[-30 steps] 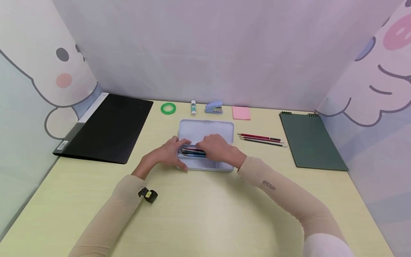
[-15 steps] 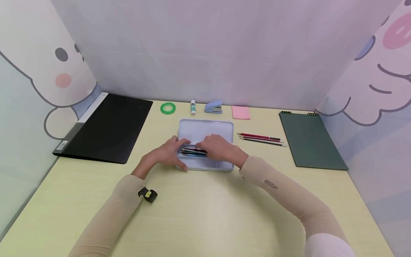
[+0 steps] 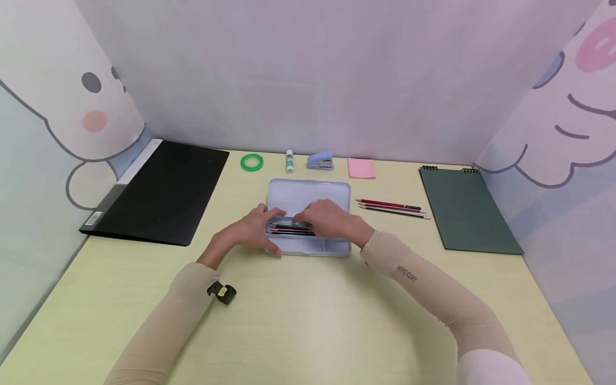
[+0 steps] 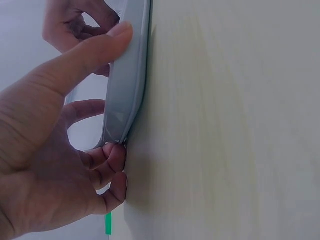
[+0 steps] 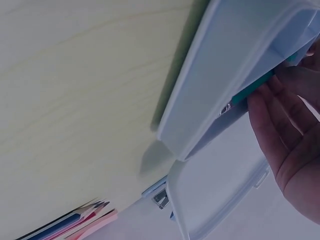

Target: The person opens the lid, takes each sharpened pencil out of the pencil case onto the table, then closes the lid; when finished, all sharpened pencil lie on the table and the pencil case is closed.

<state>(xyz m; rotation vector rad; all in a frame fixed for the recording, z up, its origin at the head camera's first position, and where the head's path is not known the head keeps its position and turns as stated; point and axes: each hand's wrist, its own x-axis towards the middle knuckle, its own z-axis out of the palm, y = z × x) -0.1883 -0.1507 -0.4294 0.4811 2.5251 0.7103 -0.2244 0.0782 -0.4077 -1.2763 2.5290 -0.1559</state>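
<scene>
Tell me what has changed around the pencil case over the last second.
The right hand has slid slightly right along the pens in the open pencil case, baring more of the case's near compartment. The pens now show red and black where a blue one showed before. The left hand still grips the case's left end. The loose pencils and everything else on the desk stayed put.

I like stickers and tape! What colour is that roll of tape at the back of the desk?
Green. The tape roll shows best in the head view.
</scene>
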